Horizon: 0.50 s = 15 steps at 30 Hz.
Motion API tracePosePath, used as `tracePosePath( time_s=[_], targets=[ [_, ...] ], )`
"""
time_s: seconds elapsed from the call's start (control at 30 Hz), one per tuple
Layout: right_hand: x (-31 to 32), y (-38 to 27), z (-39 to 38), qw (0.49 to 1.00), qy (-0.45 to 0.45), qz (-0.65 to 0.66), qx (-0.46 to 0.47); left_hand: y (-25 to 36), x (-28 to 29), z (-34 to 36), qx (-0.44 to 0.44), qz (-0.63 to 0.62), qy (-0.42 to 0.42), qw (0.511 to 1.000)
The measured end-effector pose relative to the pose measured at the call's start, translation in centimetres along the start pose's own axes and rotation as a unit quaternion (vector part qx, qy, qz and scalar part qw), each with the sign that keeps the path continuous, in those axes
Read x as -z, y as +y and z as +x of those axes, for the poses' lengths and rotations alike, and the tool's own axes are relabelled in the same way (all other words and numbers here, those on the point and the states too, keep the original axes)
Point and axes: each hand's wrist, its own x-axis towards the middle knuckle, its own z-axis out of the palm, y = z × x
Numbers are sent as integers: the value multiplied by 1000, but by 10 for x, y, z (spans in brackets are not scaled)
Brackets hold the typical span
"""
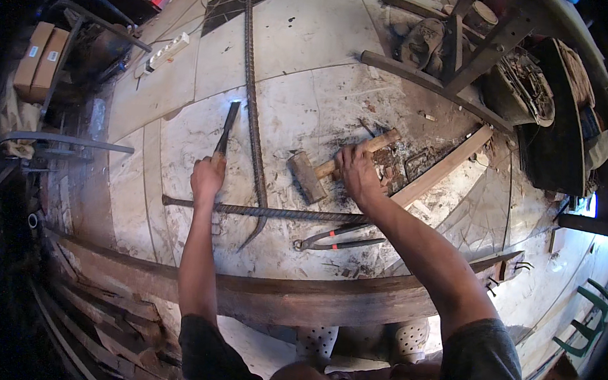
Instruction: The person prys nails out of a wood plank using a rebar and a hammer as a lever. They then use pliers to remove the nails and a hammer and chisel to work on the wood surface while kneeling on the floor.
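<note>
My left hand [208, 176] is closed around the handle end of a chisel [228, 125], a long narrow tool whose flat dark blade points away from me. On the right, my right hand [358, 169] is wrapped over the wooden handle of a mallet [307, 177]. The mallet's blocky brown head lies on the floor, left of the hand. Beneath my left wrist passes a ribbed metal bar [288, 213] lying crosswise. A second, bent ribbed bar [254, 117] runs away from me between the two hands. Pincers [339, 242] with dark, orange-banded handles rest near my right forearm.
A thick wooden beam [290, 300] spans the near side, before my feet. One wooden strip [445, 164] slants right of my right hand among debris. A wooden stand [458, 67] and a bucket [519, 92] are at far right; a white power strip [168, 51] lies far left.
</note>
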Motion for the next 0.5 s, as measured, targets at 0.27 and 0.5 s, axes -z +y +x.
tracePosePath(
  time_s=[0.27, 0.5],
  targets=[
    [-39, 26, -13, 955, -154, 250, 43, 25, 72, -89, -103, -217, 103, 965],
    [41, 62, -45, 919, -151, 362, 34, 53, 156, -142, -99, -110, 280, 949]
  ],
)
